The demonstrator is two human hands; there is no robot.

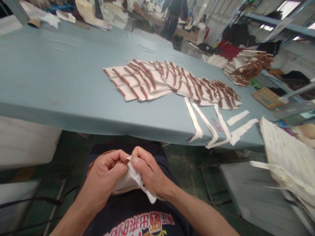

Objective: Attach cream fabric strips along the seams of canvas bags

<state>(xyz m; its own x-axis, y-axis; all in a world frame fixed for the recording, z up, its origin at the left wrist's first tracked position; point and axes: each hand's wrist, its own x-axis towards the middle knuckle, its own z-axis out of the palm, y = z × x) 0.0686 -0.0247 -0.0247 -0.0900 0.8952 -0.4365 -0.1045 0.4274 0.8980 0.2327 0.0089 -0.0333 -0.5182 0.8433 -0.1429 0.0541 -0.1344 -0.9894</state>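
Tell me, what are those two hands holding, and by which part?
A small white cloth piece with a brown edge. The left hand and the right hand both pinch its upper edge; the rest hangs below.

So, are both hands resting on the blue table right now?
No, the left hand and right hand pinch a white fabric piece, clear of the table.

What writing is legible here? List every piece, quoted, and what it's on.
Red characters on the dark shirt: upside down, cut off, not legible.
Blue print on the cardboard box: too blurred to read.
No text on the white fabric piece pinched by left hand and right hand.
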